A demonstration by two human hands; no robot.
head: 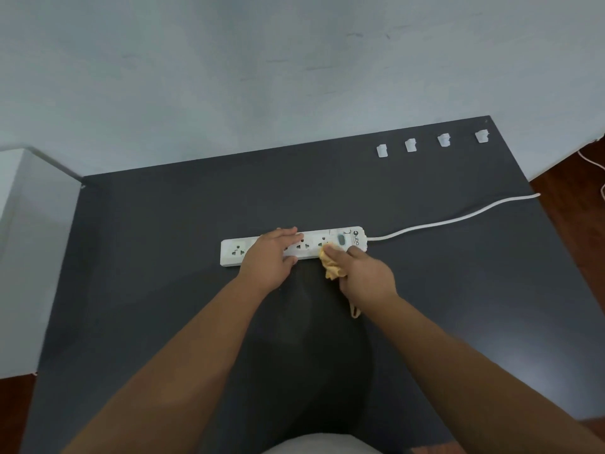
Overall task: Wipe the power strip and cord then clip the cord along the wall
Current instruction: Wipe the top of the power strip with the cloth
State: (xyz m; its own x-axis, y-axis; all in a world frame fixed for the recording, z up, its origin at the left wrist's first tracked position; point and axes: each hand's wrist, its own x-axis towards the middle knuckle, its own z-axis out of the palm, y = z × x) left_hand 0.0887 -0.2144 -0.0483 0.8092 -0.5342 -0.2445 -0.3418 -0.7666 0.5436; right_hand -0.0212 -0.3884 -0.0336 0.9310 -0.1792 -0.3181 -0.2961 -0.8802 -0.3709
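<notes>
One white power strip (294, 246) is seen lying flat on the dark table (163, 257), under both hands. Four outlets are counted on its exposed top; any further ones are hidden beneath the left hand. One grey switch (341, 239) is seen just beyond the right hand's fingertips, beside a dark printed logo at the strip's end.

The left hand (271, 257) is laid flat across the middle of the strip, fingers pressed together and extended over the top, thumb against the near edge. The right hand (363, 276) is closed around one yellow cloth (332, 265), which is bunched in the fingers and pressed against the strip's near edge just right of the left hand; a tail of the cloth is seen below the wrist.

One white cord (458, 217) is seen running from the strip's end, away to the right of the right hand, to the table edge. Four white clips (381, 151) are counted in a row well beyond the right hand, near the pale wall (294, 77). No container is shown.
</notes>
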